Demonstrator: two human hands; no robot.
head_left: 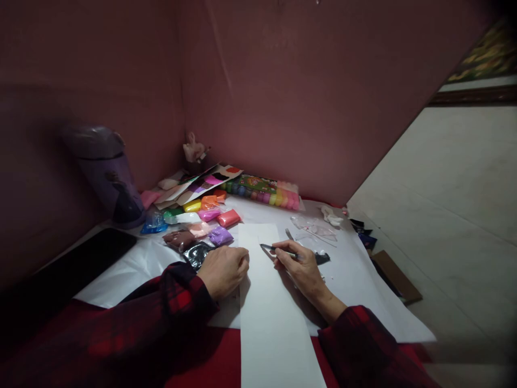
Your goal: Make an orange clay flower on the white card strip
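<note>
I can read no lettering from here; the green label [258, 184] on the clay pack [278, 200], beside the painted sheet [210, 181], is blurred

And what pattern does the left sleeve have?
Left sleeve: dark-and-red plaid, shown in the head view.

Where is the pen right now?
In the head view, the pen is just right of centre, in the right hand, its tip over the strip.

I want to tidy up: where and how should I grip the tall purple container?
Take the tall purple container around its middle, probably from the near side: its rounded body stands on end, uncovered there, while the pink wall rises behind.
</note>
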